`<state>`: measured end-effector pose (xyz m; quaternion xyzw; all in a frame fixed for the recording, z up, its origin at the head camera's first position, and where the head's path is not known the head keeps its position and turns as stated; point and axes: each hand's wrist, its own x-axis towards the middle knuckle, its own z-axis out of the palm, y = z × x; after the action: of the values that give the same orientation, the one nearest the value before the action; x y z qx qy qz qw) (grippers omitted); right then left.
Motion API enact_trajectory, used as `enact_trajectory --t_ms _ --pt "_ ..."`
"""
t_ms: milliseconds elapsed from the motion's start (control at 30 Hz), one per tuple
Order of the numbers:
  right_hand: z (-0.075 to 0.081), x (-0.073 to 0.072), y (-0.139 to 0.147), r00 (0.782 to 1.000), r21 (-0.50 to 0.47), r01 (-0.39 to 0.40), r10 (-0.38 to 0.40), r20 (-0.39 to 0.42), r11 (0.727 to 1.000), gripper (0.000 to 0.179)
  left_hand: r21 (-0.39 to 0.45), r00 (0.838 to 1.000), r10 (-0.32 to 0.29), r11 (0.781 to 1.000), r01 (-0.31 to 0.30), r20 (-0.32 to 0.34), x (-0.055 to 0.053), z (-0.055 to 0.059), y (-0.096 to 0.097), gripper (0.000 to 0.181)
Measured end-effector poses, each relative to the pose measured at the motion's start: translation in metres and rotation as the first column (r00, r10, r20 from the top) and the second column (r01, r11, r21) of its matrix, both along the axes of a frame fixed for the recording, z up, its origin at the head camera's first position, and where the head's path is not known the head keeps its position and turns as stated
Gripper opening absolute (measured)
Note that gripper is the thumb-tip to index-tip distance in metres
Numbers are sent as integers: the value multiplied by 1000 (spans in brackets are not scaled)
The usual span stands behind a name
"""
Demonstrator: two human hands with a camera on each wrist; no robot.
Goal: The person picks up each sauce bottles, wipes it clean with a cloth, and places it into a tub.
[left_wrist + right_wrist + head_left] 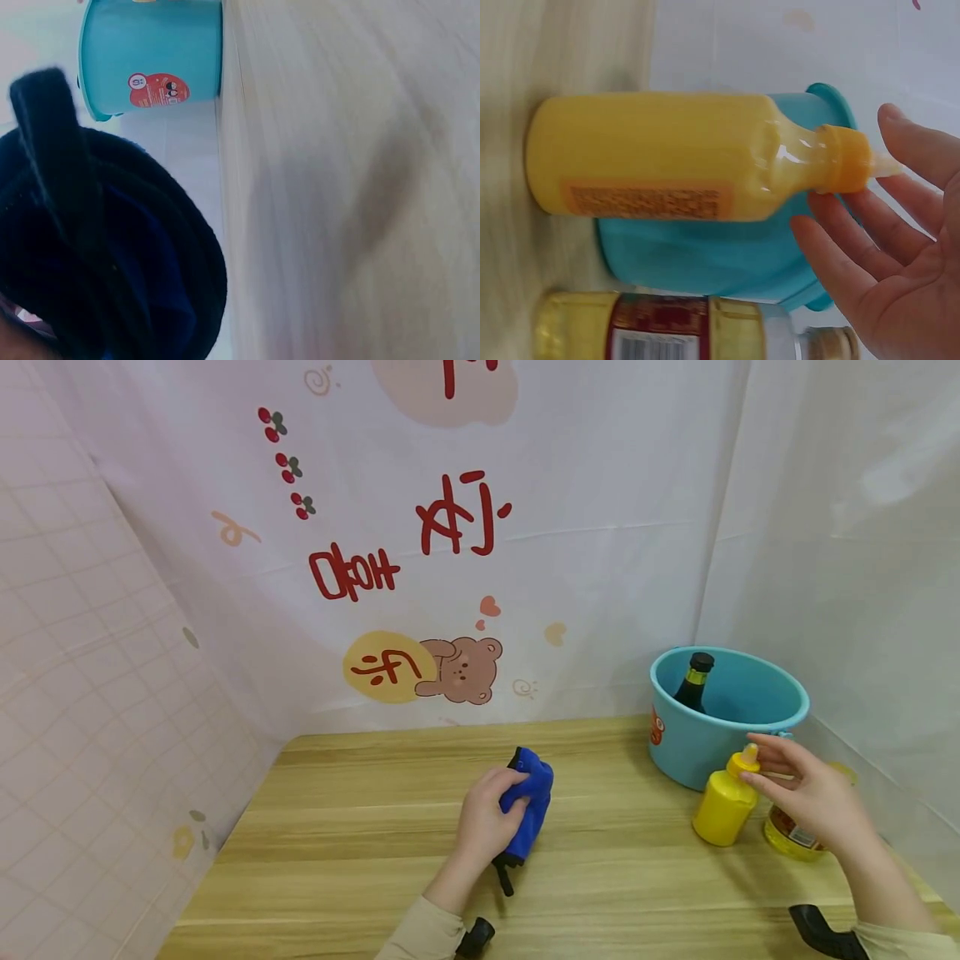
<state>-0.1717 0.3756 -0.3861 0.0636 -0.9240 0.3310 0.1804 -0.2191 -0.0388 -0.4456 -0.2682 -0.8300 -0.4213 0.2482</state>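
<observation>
My left hand [487, 817] grips a rolled blue cloth [534, 802] with black edging, held over the middle of the table. Seen in the left wrist view, the cloth's black-trimmed end [176, 225] is a round opening with a black strap across it. Over on the right side, my right hand [806, 789] is spread around the top of a yellow squeeze bottle [652, 154], which stands upright on the table. In the right wrist view the thumb is apart from the orange-yellow cap [846, 159], and the other fingertips are right at its far side.
A light blue bucket [678, 752] stands behind the squeeze bottle, with a dark bottle [693, 683] inside. A bottle of yellow oil [577, 326] stands beside the squeeze bottle, partly behind my right hand. White printed sheeting [600, 610] borders the wooden table [360, 827].
</observation>
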Motion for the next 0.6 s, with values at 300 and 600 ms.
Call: enact_trajectory --t_ms 300,600 --pt "-15 -3 -4 998 6 55 -55 8 998 53 57 998 -11 998 8 57 5 -2 7 27" --pt "-22 -3 -7 997 -18 75 -76 -28 997 47 89 997 -23 996 16 80 7 -5 9 26"
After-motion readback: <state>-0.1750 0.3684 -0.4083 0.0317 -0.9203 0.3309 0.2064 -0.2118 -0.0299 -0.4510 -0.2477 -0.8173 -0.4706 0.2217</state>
